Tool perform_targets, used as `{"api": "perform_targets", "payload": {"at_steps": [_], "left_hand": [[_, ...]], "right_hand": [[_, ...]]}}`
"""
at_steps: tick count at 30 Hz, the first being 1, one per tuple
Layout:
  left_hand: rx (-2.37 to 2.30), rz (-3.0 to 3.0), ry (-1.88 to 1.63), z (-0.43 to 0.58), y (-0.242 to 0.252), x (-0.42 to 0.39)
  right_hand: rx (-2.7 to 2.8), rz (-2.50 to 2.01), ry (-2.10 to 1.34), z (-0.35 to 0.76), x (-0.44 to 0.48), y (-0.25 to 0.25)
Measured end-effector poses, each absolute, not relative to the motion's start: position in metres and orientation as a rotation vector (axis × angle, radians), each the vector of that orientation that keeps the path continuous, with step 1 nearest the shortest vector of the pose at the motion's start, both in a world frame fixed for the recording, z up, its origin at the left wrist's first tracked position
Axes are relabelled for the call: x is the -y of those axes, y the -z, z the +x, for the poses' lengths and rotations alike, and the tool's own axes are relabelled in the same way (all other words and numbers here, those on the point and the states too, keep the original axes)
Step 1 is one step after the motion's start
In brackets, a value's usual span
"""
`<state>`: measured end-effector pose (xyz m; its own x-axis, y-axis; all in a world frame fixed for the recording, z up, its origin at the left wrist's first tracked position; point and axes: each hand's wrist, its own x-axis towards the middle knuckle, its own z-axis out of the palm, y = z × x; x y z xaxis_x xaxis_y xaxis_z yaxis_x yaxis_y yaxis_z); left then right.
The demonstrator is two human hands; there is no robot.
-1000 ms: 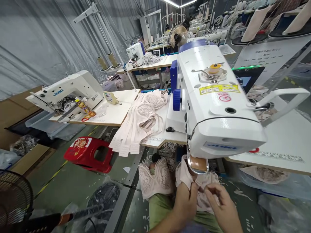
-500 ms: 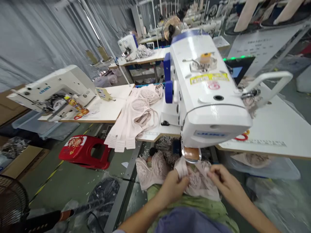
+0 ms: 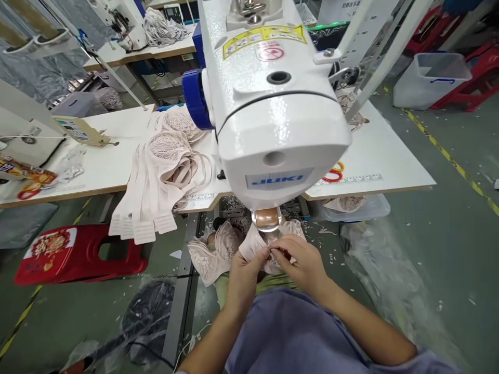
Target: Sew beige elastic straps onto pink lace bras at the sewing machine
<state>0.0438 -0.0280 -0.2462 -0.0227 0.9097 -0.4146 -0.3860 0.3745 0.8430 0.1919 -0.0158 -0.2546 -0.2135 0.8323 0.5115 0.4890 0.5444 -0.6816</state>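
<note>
A pale pink lace bra [image 3: 208, 261] lies across my lap below the head of a white sewing machine [image 3: 280, 135]. With thumb and fingers pressed together, my left hand [image 3: 245, 272] holds a smooth part of the bra's band. My right hand [image 3: 304, 262] pinches the bra's edge right beside the left fingertips, so the two hands nearly touch. Exactly what lies between the right fingertips is too small to make out, and that hand covers part of the right cup. Just above the hands sits the machine's clear guard [image 3: 267, 218].
More bras [image 3: 167, 156] lie piled on the white table [image 3: 374, 156] at left, straps hanging over its edge. Scissors [image 3: 333, 174] and a ruler strip are at right. A red stool [image 3: 81, 254] stands lower left; a plastic bin [image 3: 358, 208] sits under the table.
My right hand has come inward to meet my left; before, they were apart on the bra. The view has moved closer to the machine and turned down.
</note>
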Motion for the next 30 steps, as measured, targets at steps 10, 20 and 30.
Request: {"api": "perform_targets", "payload": {"at_steps": [10,20,30], "left_hand": [[-1.313,0.867,-1.058,0.046,0.244,0.033],[-1.356,1.207,-1.126,0.041,0.245,0.038],[-1.383,1.061,-1.084,0.043,0.238,0.032]], "right_hand": [[1.841,-1.274,-0.749,0.194,0.014,0.249],[1.775,-1.321,-1.271,0.205,0.006,0.228],[2.025,-1.308,-1.045,0.203,0.006,0.23]]}}
